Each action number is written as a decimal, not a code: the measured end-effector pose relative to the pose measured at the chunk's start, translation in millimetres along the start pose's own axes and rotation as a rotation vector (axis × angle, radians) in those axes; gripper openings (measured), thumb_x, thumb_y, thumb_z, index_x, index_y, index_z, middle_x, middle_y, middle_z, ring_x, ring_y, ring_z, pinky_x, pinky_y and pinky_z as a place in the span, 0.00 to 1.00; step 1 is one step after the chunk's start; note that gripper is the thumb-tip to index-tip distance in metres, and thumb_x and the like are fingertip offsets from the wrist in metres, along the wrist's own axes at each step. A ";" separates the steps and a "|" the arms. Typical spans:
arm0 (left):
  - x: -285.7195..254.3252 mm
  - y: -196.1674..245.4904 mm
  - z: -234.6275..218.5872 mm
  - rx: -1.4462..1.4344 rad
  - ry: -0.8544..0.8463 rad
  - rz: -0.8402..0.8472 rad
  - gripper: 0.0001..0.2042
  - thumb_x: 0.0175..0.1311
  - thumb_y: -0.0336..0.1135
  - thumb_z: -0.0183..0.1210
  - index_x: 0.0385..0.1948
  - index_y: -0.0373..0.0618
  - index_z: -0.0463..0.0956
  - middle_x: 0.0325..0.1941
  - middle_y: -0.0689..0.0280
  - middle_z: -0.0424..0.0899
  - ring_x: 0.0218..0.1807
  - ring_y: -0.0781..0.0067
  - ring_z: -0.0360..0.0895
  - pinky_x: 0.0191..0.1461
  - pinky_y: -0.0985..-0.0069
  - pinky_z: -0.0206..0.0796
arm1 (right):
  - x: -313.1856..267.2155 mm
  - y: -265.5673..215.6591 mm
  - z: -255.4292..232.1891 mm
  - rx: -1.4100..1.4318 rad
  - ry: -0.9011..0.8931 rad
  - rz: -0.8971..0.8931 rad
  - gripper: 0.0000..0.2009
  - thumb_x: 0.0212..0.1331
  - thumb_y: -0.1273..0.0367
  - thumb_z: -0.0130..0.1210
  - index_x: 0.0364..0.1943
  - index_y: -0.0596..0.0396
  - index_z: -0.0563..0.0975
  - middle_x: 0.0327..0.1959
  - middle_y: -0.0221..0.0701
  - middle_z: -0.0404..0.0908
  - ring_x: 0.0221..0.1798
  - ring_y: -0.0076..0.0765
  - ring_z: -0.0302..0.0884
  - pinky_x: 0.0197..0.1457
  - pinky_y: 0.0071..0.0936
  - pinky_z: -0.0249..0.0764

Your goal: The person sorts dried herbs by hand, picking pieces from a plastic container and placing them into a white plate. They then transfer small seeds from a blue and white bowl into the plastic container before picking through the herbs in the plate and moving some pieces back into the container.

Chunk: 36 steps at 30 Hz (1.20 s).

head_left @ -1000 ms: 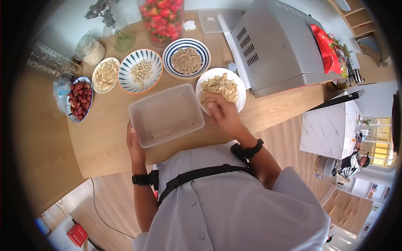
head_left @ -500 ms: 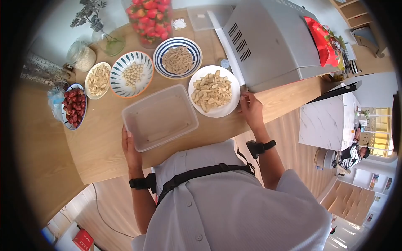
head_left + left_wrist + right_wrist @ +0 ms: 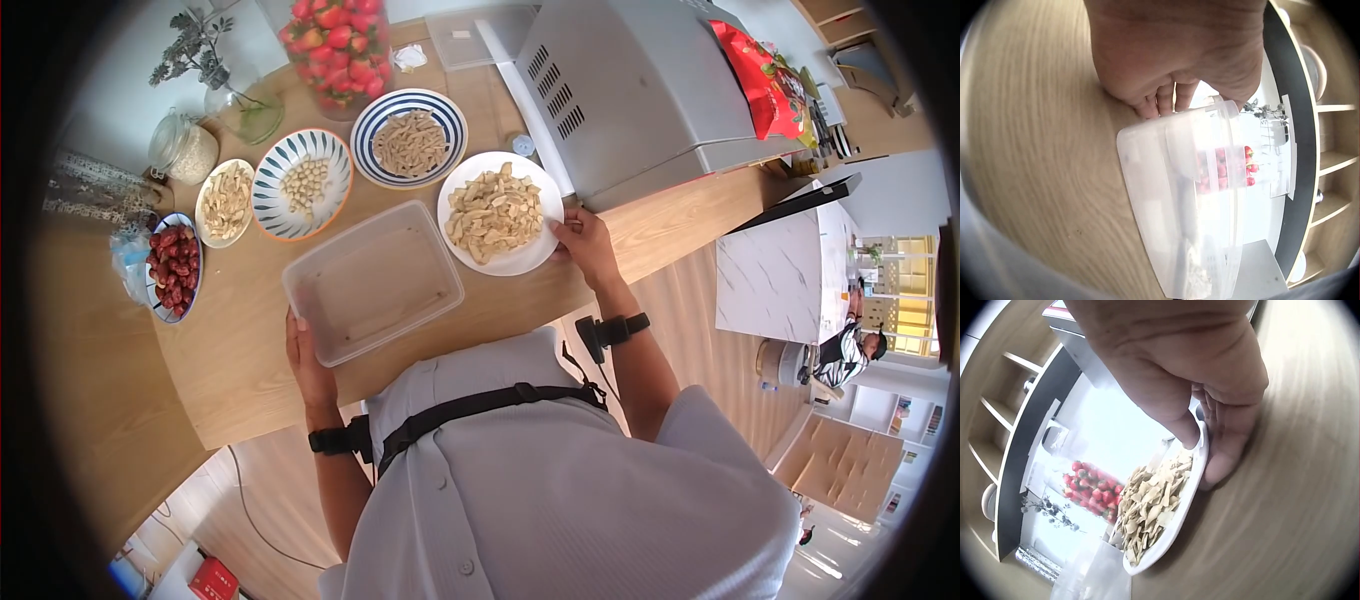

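Observation:
My right hand (image 3: 588,248) pinches the right rim of a white plate (image 3: 551,205), thumb on top and fingers under the edge in the right wrist view. Pale dried slices (image 3: 1154,503) are heaped on that plate. Left of it lies a clear plastic container (image 3: 372,285) with a few small specks on its bottom. Against the container's left end rests my left hand (image 3: 312,365), its fingers (image 3: 1165,100) at the end wall and its thumb near the rim in the left wrist view.
Behind stand a plate of brown strips (image 3: 410,143), a bowl of pale round pieces (image 3: 304,187), a small dish of pale slices (image 3: 227,203) and a dish of red dates (image 3: 174,270). A strawberry-filled jar (image 3: 338,55), glass jar (image 3: 185,152) and grey appliance (image 3: 640,100) stand farther back.
My right hand has left the slices, moved right around the plate and taken hold of its rim. My left hand stays at the container's left end.

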<state>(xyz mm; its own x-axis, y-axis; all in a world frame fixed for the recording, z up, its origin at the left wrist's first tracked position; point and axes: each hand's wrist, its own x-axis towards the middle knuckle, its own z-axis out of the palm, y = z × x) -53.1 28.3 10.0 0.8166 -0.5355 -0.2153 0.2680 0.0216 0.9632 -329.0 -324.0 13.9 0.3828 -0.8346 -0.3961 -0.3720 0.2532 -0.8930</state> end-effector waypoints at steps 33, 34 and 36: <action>0.6 -3.6 -6.1 0.036 0.037 -0.032 0.27 0.82 0.47 0.48 0.72 0.36 0.67 0.70 0.60 0.75 0.70 0.67 0.69 0.75 0.69 0.58 | -5.2 16.5 0.3 0.090 -0.107 0.036 0.17 0.76 0.68 0.52 0.62 0.64 0.72 0.46 0.33 0.85 0.43 0.25 0.85 0.42 0.24 0.85; 0.7 -3.3 -5.2 0.025 0.035 -0.028 0.27 0.82 0.47 0.48 0.72 0.36 0.67 0.70 0.60 0.75 0.70 0.66 0.69 0.75 0.69 0.58 | -4.6 19.4 0.6 0.081 -0.095 0.024 0.16 0.76 0.68 0.52 0.61 0.64 0.73 0.44 0.33 0.85 0.42 0.25 0.85 0.40 0.24 0.85; 2.4 -3.1 -4.4 0.002 0.029 -0.025 0.27 0.82 0.46 0.48 0.72 0.36 0.67 0.70 0.60 0.75 0.70 0.66 0.70 0.75 0.69 0.58 | -4.3 24.7 -1.0 0.066 -0.066 0.000 0.15 0.76 0.70 0.52 0.59 0.64 0.75 0.41 0.32 0.85 0.39 0.24 0.84 0.37 0.24 0.85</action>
<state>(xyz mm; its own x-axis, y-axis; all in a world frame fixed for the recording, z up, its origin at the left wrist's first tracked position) -49.7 30.6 5.7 0.8242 -0.5111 -0.2437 0.2875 0.0069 0.9578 -340.7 -314.7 -6.2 0.4385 -0.8009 -0.4077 -0.3167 0.2869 -0.9041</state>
